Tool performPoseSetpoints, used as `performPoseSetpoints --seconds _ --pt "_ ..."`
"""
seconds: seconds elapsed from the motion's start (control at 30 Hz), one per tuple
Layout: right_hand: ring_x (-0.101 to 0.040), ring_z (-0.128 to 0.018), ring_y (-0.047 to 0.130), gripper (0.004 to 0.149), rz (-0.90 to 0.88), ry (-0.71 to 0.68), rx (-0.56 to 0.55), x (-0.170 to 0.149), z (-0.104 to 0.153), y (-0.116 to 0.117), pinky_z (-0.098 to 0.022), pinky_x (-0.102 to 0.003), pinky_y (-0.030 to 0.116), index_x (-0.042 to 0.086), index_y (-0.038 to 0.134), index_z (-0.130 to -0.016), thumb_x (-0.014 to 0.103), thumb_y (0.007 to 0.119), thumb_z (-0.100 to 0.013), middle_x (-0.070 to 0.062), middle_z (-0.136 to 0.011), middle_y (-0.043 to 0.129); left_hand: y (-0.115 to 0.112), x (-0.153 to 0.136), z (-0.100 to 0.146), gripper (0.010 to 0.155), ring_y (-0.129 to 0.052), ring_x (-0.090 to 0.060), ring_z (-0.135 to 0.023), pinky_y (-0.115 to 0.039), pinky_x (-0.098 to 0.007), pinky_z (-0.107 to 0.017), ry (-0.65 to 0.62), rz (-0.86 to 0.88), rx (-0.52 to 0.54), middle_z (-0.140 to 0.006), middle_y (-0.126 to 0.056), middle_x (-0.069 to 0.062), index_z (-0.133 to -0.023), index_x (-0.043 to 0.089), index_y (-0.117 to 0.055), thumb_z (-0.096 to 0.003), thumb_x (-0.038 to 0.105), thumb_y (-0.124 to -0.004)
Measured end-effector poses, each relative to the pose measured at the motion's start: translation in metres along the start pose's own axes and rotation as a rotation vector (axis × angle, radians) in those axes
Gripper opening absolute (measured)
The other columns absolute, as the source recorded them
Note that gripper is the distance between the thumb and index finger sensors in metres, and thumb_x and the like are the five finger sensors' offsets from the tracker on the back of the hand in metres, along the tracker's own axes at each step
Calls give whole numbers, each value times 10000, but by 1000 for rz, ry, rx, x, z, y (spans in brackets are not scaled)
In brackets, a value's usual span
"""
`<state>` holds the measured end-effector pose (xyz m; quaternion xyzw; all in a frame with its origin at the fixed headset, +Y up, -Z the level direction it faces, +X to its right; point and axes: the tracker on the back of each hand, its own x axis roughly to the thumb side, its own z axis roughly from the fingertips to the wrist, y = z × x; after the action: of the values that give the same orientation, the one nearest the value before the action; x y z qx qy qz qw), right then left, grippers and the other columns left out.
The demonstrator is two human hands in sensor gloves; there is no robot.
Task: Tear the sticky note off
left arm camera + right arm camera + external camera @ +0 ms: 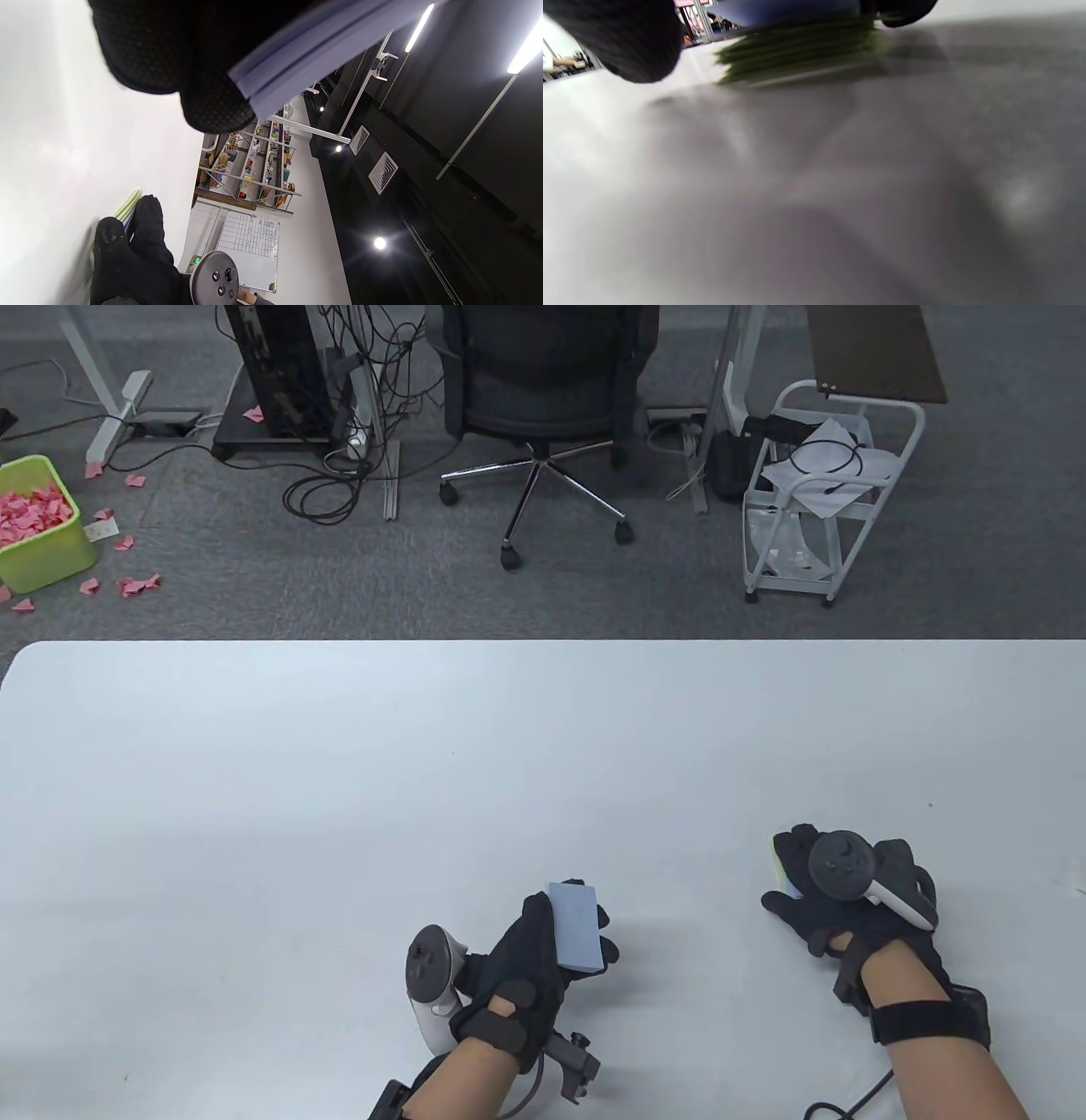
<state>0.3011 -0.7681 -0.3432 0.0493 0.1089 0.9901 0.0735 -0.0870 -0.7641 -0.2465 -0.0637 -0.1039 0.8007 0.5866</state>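
Observation:
My left hand [543, 954] holds a blue sticky-note pad [577, 925] a little above the white table [339, 814], near the front middle. In the left wrist view the pad's blue edge [305, 51] shows beside my gloved fingers [182, 63]. My right hand [840, 891] lies palm down over a second pad [782, 865] with green and blue layers, flat on the table at the front right. That pad's green edge shows in the right wrist view [806, 55] and in the left wrist view [126, 205]. Most of it is hidden under the hand.
Beyond the table's far edge are an office chair [543, 398], a white cart [819, 492], and a green bin [38, 521] of pink paper scraps with more scraps on the floor.

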Motion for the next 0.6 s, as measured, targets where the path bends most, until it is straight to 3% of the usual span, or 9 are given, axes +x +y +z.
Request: performPoseSetpoints --seconds 0.27,0.43,0.6 --pt "-297 -1059 218 740 96 47 94 9 3 13 -786 -498 405 265 278 -1049 660 592 -507 10 -1110 186 -2 -4 0 725 -980 -356 -685 -830 -541 -543 19 -1 -4 -987 -767 -250 -1112 -66 -558 -672 506 -481" --pt "-297 -1021 34 730 67 71 178 9 4 20 -784 -512 257 282 105 -1034 651 480 -529 20 -1081 -1 -3 -8 -1 722 -979 -358 -685 -830 -540 -544 40 5 -7 -988 -766 -249 -1112 -66 -557 -675 503 -481" --pt "-253 -979 -127 731 -70 84 259 2 3 27 -752 -487 99 319 -9 -1009 651 450 -547 70 -1043 -137 -2 -11 -2 724 -979 -357 -685 -829 -543 -543 53 11 -1 -988 -766 -251 -1111 -67 -558 -673 505 -481"
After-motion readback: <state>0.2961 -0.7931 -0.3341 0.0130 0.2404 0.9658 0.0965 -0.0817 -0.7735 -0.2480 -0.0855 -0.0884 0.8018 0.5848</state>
